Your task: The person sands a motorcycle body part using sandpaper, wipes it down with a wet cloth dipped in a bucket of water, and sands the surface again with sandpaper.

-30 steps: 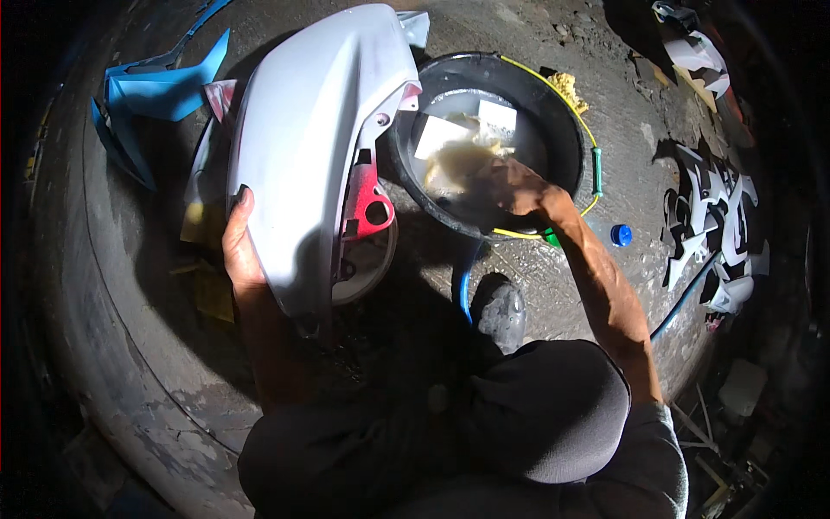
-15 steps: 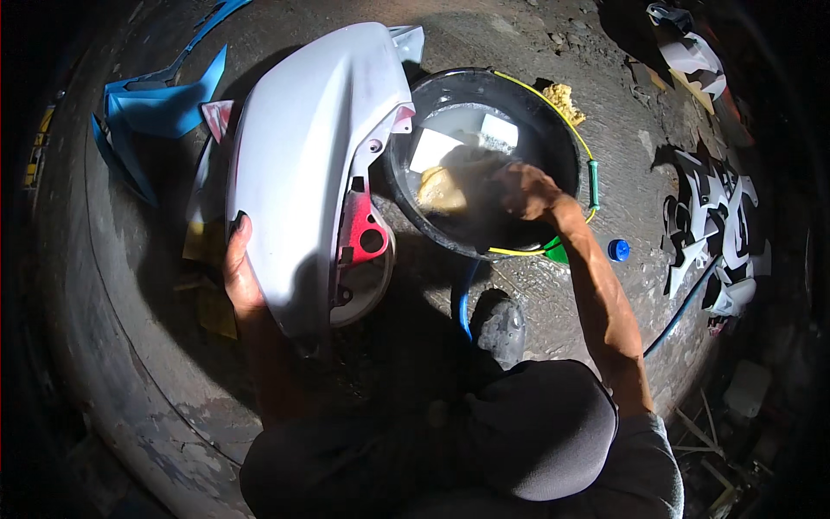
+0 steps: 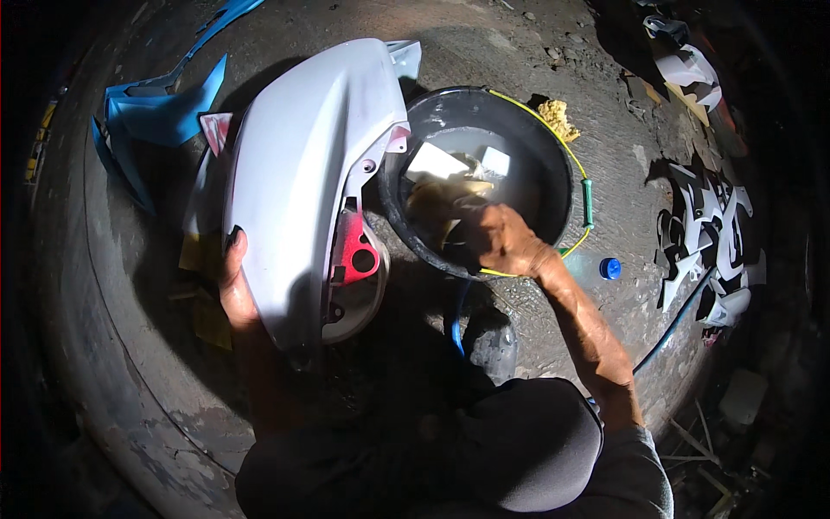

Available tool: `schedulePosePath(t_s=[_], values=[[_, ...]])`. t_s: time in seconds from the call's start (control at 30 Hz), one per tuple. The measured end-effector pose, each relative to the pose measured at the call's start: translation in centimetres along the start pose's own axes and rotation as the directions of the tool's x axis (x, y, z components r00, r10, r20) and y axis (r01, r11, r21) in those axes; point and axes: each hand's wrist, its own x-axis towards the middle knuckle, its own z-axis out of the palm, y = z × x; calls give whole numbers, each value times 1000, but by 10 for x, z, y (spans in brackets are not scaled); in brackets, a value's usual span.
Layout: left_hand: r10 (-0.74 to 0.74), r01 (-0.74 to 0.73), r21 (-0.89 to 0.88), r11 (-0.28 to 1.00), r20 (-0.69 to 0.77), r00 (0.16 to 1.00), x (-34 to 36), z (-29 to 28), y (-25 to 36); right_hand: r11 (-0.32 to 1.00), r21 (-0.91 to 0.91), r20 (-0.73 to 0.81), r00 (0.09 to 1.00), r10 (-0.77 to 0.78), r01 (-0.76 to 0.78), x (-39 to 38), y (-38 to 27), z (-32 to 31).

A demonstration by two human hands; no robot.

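A white motorbike body panel stands tilted up, its inner side showing a red bracket with round holes. My left hand grips the panel's lower left edge, thumb on the outer face. My right hand reaches inside the near rim of a black bucket of cloudy water. Its fingers are curled and partly smeared, close to a tan, wet piece; whatever they hold is hidden. Two white pieces, a larger rectangular one and a small block, also sit in the bucket.
Blue panels lie at the far left. A yellow sponge-like lump and a blue cap are beside the bucket. White and black panel pieces lie on the right, near a blue hose. A round pale tub shows beneath the panel.
My right hand has moved toward me and slightly left within the bucket. The tan piece has shifted and looks more bunched. My left hand keeps hold of the panel.
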Motion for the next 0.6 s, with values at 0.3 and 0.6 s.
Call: schedulePosePath(t_s=[0.3,0.6], values=[[17,-17,9,1000,-28,999,0,-14,4,696,705,-140,989,-55,138,2,13,5],[24,-22,32,999,-41,999,8,-8,-3,981,-191,-182,982,-50,14,90,106,-18]])
